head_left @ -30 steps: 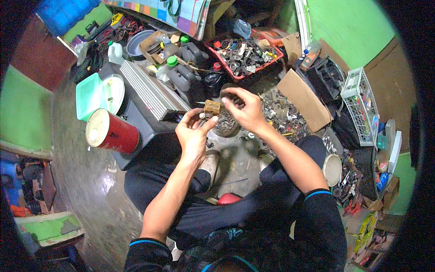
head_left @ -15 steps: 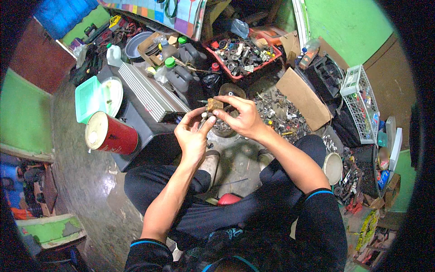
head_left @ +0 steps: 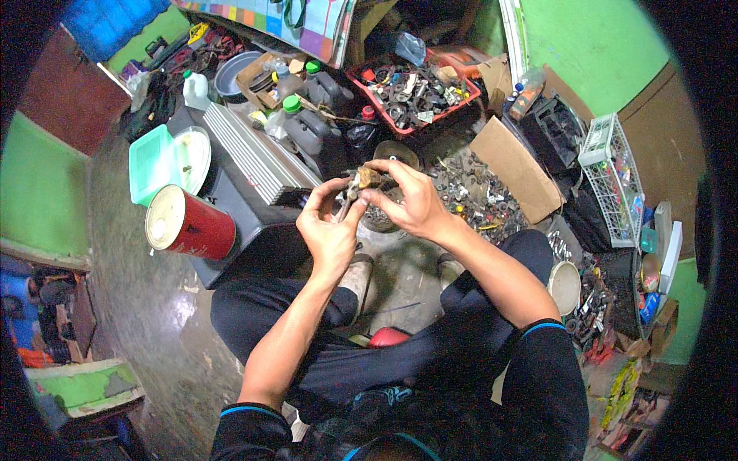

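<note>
Both hands meet in front of me, above the floor between my knees. My right hand pinches a small rusty-yellow block between thumb and fingers. In my left hand, closed, is a small greyish metal part, touching or very near the block's left side. The exact kind of either piece is too small to tell. Below the hands stands a round container with small metal bits, partly hidden by my fingers.
Small metal parts lie strewn on the floor right of my hands. Behind them stands a red crate heaped with parts. Left are a dark box, a red can and dark jugs; right, a cardboard piece and a white basket.
The block has turned and moved slightly right within my fingers. A thin dark point that stuck out to its left no longer shows. My forearms have hardly moved.
</note>
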`<action>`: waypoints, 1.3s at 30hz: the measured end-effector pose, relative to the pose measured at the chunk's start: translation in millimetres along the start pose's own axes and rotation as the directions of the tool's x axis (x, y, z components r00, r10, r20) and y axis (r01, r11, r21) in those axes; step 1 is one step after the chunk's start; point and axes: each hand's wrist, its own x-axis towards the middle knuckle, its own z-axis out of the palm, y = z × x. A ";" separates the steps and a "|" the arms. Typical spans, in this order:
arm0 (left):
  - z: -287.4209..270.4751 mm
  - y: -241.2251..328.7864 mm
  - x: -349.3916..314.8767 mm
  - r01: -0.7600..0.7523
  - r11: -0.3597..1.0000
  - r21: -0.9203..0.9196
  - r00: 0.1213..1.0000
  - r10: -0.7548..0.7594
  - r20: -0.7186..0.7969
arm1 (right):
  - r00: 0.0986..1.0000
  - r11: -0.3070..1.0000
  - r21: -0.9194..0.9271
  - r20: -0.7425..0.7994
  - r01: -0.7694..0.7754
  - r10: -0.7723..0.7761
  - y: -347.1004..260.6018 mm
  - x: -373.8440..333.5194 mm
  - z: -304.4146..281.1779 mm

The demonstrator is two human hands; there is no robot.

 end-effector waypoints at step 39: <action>1.2 -4.2 16.7 0.030 0.996 -0.083 0.954 -0.004 0.300 | 0.953 0.970 -0.089 -0.181 0.228 -0.241 -5.1 5.5 -6.3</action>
